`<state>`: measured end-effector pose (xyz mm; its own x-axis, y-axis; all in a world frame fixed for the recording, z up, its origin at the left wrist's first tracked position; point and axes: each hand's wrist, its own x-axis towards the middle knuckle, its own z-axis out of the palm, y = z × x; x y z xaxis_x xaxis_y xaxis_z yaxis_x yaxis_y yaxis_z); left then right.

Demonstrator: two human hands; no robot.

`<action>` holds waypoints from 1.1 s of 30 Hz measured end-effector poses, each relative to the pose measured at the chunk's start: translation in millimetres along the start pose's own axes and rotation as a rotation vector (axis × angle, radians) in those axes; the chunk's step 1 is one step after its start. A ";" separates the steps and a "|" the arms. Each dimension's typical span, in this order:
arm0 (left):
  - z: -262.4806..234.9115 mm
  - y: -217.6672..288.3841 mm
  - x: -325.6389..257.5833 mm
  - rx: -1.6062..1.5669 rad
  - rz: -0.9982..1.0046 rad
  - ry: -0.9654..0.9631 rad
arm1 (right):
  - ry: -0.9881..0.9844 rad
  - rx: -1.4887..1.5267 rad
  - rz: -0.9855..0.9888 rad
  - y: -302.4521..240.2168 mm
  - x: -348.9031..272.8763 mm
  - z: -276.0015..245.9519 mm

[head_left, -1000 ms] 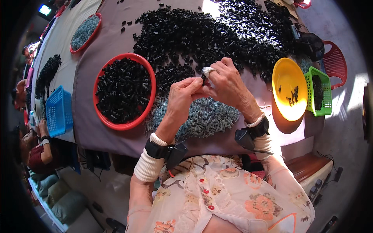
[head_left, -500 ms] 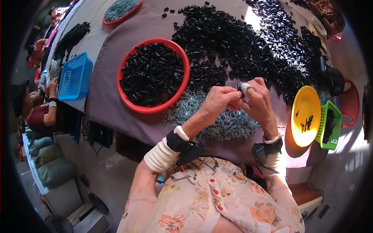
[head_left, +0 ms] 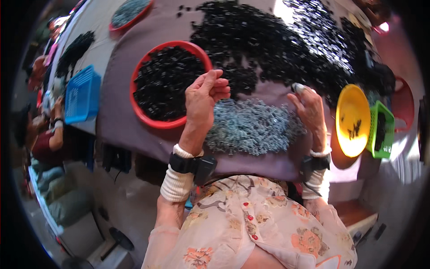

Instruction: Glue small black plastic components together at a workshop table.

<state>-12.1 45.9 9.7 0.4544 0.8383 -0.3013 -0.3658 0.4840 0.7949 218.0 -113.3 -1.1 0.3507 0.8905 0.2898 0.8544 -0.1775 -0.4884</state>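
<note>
My left hand [head_left: 200,99] is raised beside the right rim of a red basin [head_left: 133,92] full of small black plastic pieces [head_left: 165,83]. Its thumb presses against the curled fingers; whatever they may hold is hidden. A heap of small silvery metal springs [head_left: 253,127] lies on the cloth between my hands. To the right of it, my right hand [head_left: 309,107] hovers with thumb and forefinger apart. Pale wrapping covers that forefinger, and a dark spot shows near its tip. Just beyond my hands spreads a large heap of loose black pieces [head_left: 273,47].
On the right stand a yellow bowl [head_left: 349,105] with a few black pieces and a green basket [head_left: 384,148]. A blue basket [head_left: 83,94] stands at the left, near another person [head_left: 47,130]. A red dish of springs [head_left: 130,14] is at the far left.
My hands, together over the springs before, have parted. The left has moved left to the red basin, the right slightly right. The spring heap now shows fully between them.
</note>
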 end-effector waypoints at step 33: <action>25.3 -48.3 -24.9 0.282 -0.327 -0.485 | -0.087 0.251 -0.344 -49.1 0.1 10.2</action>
<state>14.8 -4.7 -7.9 0.8455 0.4183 -0.3319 0.0513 0.5550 0.8303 172.2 -100.2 14.5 0.0190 0.9137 0.4060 0.7922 0.2339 -0.5636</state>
